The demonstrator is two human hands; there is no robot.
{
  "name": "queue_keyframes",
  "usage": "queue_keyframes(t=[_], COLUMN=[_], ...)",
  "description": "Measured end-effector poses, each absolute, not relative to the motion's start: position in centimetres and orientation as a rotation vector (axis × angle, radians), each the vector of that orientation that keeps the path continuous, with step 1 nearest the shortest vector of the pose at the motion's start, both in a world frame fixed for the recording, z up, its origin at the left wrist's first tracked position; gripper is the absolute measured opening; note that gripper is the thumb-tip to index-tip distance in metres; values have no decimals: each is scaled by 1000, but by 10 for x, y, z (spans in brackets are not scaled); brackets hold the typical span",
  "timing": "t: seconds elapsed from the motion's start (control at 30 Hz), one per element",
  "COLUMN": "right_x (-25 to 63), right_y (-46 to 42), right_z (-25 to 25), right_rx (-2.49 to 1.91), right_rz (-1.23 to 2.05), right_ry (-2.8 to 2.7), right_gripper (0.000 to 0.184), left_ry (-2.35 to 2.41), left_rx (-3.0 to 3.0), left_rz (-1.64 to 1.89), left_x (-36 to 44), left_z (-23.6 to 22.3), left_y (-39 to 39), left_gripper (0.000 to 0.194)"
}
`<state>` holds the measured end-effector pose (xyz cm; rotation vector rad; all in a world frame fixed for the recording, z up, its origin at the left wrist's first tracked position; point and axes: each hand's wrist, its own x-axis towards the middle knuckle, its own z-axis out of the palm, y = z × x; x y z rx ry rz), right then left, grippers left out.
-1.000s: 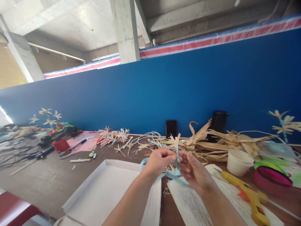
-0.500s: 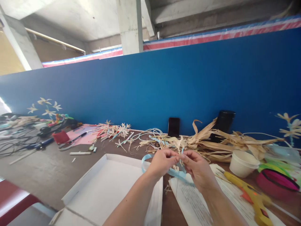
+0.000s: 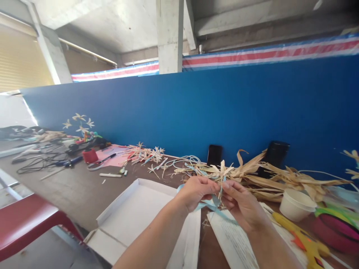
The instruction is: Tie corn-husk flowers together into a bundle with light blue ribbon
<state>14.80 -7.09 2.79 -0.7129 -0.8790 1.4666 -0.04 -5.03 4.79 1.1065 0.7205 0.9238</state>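
My left hand (image 3: pixel 199 191) and my right hand (image 3: pixel 239 198) meet above the table, thumbs and fingertips pinched close together. Between them stands a pale husk flower (image 3: pixel 222 171) with pointed petals, its stem in my right fingers. A light blue ribbon (image 3: pixel 207 204) passes by my left fingertips and hangs in a loop below both hands. Just where the ribbon meets the stem is partly hidden by my fingers. Beneath my right hand lies a printed sheet of paper (image 3: pixel 231 237); under my left forearm is an open white box lid (image 3: pixel 134 213).
Dried husks (image 3: pixel 269 183) are heaped behind my right hand, near a phone (image 3: pixel 214 155) and a black cylinder (image 3: pixel 276 155). To the right are a white cup (image 3: pixel 297 204), a yellow glue gun (image 3: pixel 304 239) and a pink pouch (image 3: pixel 336 233). Finished flowers (image 3: pixel 146 153) lie left; a blue partition (image 3: pixel 179 112) closes the back.
The view has shifted left and up a little. The flower now stands more upright and plainer to see above my fingers, and the ribbon loop has drawn in closer to my left hand.
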Motion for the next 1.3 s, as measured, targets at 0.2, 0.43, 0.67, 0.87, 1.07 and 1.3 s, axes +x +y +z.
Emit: queue_keyframes(t=[0.2, 0.43, 0.67, 0.87, 1.07, 1.3], right_x=[142, 140, 146, 151, 163, 169], right_y=[-88, -109, -127, -137, -148, -161], right_z=[33, 46, 50, 52, 60, 67], right_rx=[-602, -760, -1003, -972, -1039, -927], right_rz=[1567, 1398, 1076, 1068, 1013, 1116], right_ry=[-822, -907, -1124, -1074, -1127, -1074], right_gripper=[14, 18, 26, 25, 31, 28], left_ry=[680, 861, 1089, 1167, 1076, 909], left_rx=[1067, 1243, 1493, 1561, 1566, 1543], left_rz=[916, 1034, 1061, 1074, 1020, 947], left_x=[-6, -1, 11, 18, 19, 16], left_z=[59, 66, 69, 84, 82, 83], left_y=[-70, -87, -105, -128, -132, -136], left_gripper=[38, 22, 12, 8, 18, 27])
